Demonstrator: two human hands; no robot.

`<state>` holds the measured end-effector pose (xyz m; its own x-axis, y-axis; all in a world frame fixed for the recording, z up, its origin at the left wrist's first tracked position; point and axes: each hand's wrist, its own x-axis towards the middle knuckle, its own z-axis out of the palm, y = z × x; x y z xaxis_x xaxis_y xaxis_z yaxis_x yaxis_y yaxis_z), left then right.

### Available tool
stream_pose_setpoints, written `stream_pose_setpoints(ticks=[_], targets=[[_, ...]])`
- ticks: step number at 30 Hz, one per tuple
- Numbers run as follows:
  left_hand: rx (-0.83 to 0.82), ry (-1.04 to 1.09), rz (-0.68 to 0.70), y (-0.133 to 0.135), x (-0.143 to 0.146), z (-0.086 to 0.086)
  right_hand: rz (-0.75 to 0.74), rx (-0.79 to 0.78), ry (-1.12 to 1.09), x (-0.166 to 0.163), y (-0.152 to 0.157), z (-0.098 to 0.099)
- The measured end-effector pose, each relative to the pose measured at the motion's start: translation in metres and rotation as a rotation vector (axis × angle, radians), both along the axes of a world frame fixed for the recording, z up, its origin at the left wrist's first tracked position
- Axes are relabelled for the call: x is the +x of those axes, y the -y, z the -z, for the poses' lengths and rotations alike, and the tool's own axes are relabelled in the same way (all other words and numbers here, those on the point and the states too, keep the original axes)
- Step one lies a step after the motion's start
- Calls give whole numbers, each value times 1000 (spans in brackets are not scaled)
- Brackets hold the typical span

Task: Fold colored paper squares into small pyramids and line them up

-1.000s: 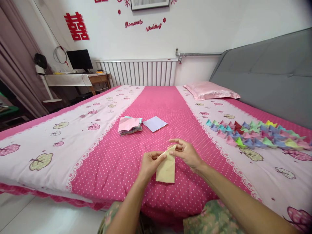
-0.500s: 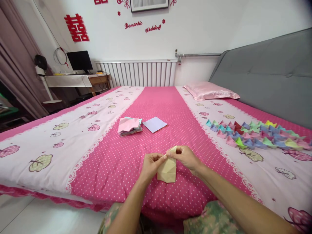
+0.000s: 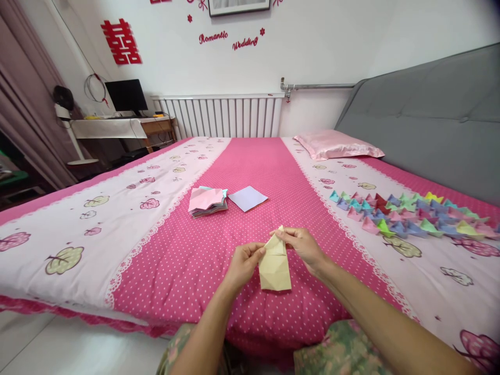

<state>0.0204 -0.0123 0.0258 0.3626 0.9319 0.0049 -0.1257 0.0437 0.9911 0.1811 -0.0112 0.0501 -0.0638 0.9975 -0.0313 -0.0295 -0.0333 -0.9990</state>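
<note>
Both of my hands hold a partly folded pale yellow paper (image 3: 275, 265) above the pink dotted bedspread (image 3: 250, 172). My left hand (image 3: 244, 264) pinches its upper left edge, fingers closed. My right hand (image 3: 304, 248) pinches the pointed top from the right, fingers closed. A stack of coloured paper squares (image 3: 207, 200) and a single lilac sheet (image 3: 247, 198) lie farther up the bed. To the right lie several folded paper shapes (image 3: 406, 216) in rows.
A pink pillow (image 3: 338, 146) lies by the grey headboard (image 3: 429, 120). A white radiator (image 3: 224, 115) lines the far wall. A desk with a monitor (image 3: 127, 96) stands at the back left. The bed's near edge drops to a white floor (image 3: 58, 349).
The yellow paper's top has been opened into a pointed flap and now stands higher. My right hand has shifted slightly right and down; my left hand stays at the paper's left edge.
</note>
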Motion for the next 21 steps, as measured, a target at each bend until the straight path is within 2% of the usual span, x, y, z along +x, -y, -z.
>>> stream_pose_setpoints(ticks=[5, 15, 21], targets=[[-25, 17, 32, 0, -1, 2, 3, 6, -45, 0, 1, -1], [-29, 42, 158, 5, -2, -7, 94, 33, -62, 1, 1, -1], [-80, 43, 140, 7, -1, -11, 101, 45, -86, 2, -1, 1]])
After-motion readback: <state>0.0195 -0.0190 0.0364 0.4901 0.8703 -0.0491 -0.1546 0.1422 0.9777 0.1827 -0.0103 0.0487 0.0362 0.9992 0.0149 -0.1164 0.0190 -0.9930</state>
